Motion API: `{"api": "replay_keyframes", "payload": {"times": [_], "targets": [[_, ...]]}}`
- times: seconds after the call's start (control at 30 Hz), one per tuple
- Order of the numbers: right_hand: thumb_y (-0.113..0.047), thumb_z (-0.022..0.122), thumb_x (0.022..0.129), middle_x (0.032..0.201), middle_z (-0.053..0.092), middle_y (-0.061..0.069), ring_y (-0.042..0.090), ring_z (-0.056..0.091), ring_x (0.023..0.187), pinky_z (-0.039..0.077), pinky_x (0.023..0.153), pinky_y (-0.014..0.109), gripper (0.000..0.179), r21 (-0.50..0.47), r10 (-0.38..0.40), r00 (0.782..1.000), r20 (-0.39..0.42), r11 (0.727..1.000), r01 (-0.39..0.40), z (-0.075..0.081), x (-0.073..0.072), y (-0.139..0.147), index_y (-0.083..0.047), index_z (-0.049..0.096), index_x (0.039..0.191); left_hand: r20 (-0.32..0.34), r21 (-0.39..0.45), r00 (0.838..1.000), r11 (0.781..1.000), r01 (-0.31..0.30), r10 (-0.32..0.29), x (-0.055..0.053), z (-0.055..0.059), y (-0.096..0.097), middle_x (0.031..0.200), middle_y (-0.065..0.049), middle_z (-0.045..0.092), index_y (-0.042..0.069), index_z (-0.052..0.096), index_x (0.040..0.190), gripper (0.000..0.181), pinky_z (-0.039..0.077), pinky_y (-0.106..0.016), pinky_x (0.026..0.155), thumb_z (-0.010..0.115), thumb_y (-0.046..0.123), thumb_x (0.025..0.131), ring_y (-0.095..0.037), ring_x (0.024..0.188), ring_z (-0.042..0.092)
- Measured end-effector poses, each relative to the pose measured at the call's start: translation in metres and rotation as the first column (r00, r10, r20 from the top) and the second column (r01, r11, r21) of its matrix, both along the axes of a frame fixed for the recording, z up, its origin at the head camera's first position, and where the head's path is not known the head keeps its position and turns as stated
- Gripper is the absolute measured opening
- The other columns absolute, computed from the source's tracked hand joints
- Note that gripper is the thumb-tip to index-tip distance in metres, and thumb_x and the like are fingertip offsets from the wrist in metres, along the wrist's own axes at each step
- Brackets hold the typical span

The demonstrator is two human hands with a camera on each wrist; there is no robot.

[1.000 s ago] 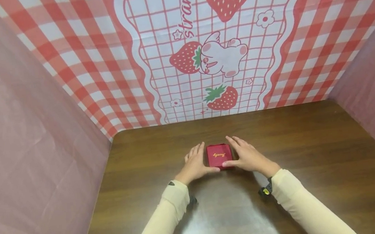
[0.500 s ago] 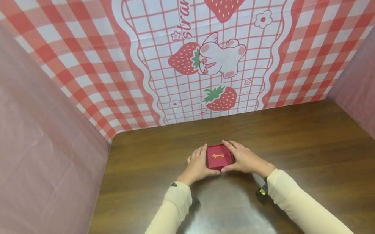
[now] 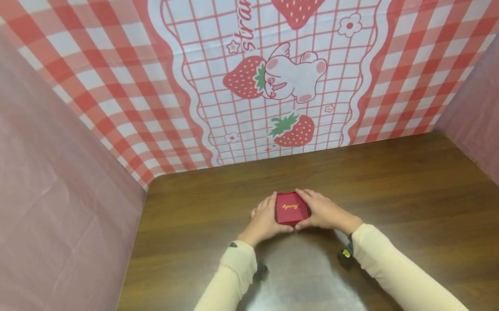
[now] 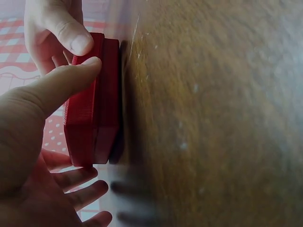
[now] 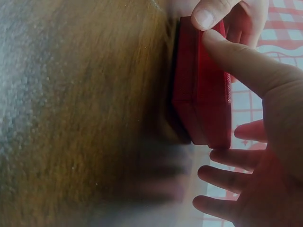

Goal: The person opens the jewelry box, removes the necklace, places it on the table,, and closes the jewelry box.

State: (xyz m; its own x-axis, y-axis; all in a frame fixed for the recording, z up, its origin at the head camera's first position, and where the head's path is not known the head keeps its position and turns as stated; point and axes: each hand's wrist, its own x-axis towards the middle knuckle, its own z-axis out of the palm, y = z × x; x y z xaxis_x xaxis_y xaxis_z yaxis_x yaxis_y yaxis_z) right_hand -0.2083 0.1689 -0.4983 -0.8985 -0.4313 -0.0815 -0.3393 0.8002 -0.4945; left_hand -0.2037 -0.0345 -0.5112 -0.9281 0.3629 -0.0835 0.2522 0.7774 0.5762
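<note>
A red-and-white checked fabric backdrop (image 3: 134, 101) printed with strawberries fills the upper frame, and a brown wood-grain table (image 3: 199, 201) spreads across the lower part. A dusty-pink fabric panel (image 3: 44, 197) closes the left side, another pink fabric panel (image 3: 497, 79) the right edge. Two pale cream sleeves, the left sleeve (image 3: 220, 295) and the right sleeve (image 3: 403, 271), slant inward from the bottom edge. The left hand (image 3: 265, 221) and right hand (image 3: 326, 211) meet just below centre, clamped from opposite sides on a small red angular box (image 3: 291, 212); whether it touches the table is hard to tell. Their thumbs press its near face, tips almost together, while the other fingers reach forward along its sides. Gold lettering (image 3: 290, 206) marks its top.
</note>
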Motion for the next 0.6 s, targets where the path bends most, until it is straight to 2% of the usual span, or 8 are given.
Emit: {"api": "replay_keyframes", "payload": {"times": [0.2,0.6], "targets": [[-0.042,0.085,0.071,0.14,0.046,0.028,0.044,0.048,0.126,0.043,0.103,0.058,0.102,0.001,0.0,1.0,-0.01,1.0,0.0,-0.003,-0.003,0.0,0.002,0.034,0.147,0.008,-0.001,1.0,1.0,0.001,-0.001,-0.002,-0.004,0.001,0.154,-0.017,0.037,0.006,0.023,0.154,0.108,0.033,-0.053,0.11,0.085,0.039,0.072,-0.034,0.14,0.038],[-0.04,0.089,0.064,0.127,0.053,0.023,0.037,0.055,0.115,0.048,0.097,0.054,0.1,-0.017,0.01,0.999,-0.036,1.0,-0.01,-0.006,-0.011,-0.001,0.003,0.041,0.139,0.004,0.002,1.0,1.0,-0.014,0.014,-0.002,-0.001,0.001,0.149,-0.015,0.046,0.008,0.027,0.152,0.104,0.034,-0.05,0.108,0.087,0.03,0.071,-0.033,0.134,0.043]]}}
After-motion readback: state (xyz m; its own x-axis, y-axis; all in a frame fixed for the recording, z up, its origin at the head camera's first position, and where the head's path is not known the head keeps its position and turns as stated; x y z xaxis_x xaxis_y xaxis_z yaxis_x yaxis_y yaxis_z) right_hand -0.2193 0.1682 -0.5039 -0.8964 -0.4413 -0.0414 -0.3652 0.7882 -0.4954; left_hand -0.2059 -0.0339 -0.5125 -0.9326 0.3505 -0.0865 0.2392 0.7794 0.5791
